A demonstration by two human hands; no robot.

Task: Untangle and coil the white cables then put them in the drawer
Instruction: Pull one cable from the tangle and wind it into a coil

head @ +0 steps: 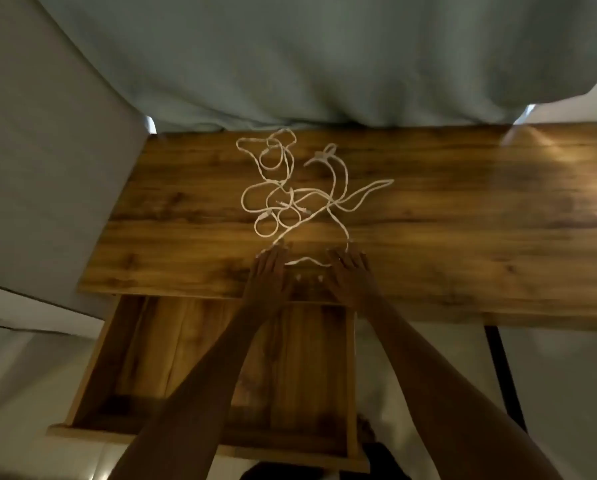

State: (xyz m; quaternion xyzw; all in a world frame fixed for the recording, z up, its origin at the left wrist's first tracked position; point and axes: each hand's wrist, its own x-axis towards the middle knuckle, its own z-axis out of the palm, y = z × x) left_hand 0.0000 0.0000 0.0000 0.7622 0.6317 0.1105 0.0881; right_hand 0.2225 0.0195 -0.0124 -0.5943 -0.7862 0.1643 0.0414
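Observation:
A tangle of white cables (pixel 290 188) lies in loose loops on the middle of the wooden table (pixel 463 237). Two strands run from the tangle toward the near edge. My left hand (pixel 269 271) rests on the end of one strand, and my right hand (pixel 350 271) on the other, with a short stretch of cable (pixel 305 261) sagging between them. Both hands lie fingers forward, close to the table top; the grip itself is hidden under the fingers. The wooden drawer (pixel 92 368) is pulled out below the table's near edge, under my forearms, and looks empty.
A grey-green curtain (pixel 307 64) hangs along the table's far edge. A grey wall panel (pixel 47 168) stands at the left. A black table leg (pixel 505 375) runs down at the right, over a light floor.

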